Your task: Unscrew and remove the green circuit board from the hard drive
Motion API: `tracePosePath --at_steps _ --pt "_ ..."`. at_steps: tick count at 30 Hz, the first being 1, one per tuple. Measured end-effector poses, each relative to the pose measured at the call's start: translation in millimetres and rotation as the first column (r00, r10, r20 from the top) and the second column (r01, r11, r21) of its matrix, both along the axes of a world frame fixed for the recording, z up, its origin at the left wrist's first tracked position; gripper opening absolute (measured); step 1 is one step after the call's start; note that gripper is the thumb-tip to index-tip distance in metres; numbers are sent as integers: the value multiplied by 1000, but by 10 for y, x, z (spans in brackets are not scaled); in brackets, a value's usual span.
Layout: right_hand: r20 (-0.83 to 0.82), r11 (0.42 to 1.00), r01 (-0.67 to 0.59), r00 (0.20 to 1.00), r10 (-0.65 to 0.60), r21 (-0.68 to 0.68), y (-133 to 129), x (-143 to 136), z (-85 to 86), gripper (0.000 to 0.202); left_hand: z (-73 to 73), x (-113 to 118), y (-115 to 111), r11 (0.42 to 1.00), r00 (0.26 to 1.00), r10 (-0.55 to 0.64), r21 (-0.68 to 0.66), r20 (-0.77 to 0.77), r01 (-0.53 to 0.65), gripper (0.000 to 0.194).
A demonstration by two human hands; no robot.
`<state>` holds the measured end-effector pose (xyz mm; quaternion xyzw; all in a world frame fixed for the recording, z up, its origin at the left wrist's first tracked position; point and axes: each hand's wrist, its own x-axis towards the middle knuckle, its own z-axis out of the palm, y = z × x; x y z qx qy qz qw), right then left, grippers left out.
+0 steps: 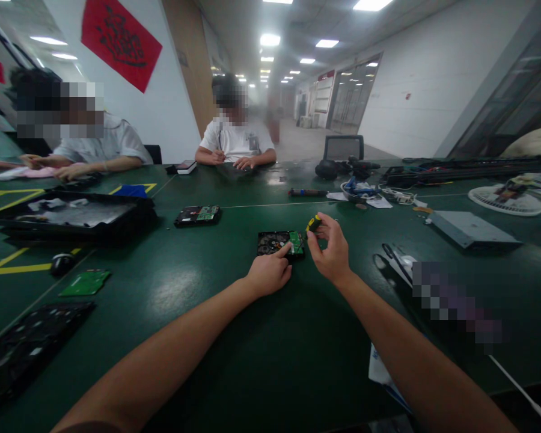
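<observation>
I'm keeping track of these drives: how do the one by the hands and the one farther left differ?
The left hand has a finger on the near drive; no hand touches the far drive. The near drive lies between the forearms' reach, the far drive off to their left. Both are dark, with green at the right.

Ceiling lights glare overhead; soft haze, edges stretched.

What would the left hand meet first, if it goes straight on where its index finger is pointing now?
The left hand would probably first meet the green circuit board; its fingertip already overlaps it in view, perhaps touching, though depth is unclear.
</observation>
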<state>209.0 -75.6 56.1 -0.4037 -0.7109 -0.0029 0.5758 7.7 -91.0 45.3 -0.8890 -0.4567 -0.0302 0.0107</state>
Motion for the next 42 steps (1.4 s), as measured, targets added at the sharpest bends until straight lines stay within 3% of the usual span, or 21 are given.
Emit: tracePosePath --at_steps 8,42 --pt "85 1000 28 996 -27 -1 -13 11 23 57 18 9 -11 1000 1000 6 -5 7 -6 41" --pt "56 1000 7 998 -7 -4 1 -14 3 62 -30 -7 6 1000 1000 -11 29 -7 11 43"
